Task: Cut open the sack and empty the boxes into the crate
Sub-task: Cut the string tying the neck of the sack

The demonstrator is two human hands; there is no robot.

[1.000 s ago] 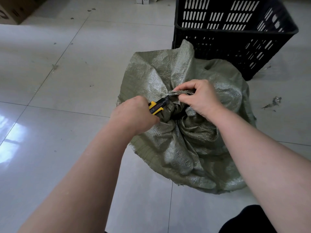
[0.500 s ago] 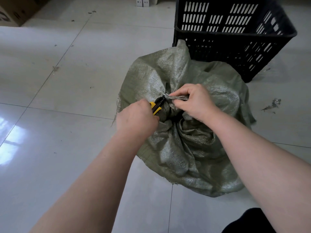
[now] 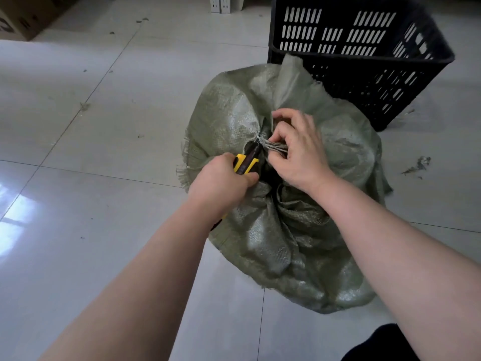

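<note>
We see a glossy pale tiled floor. On it sit our green woven sack and, just behind, a black slotted crate. Scraps of debris lie right of the sack.

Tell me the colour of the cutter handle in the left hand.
Yellow with black, on the cutter gripped by the left hand; the head view shows it.

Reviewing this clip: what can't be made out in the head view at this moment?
- Boxes: hidden inside the sack.
- Cutter handle: covered by the left hand.
- Whether the tie is severed: too small, partly under the right hand.
- Crate: top cut off by the frame edge.
</note>
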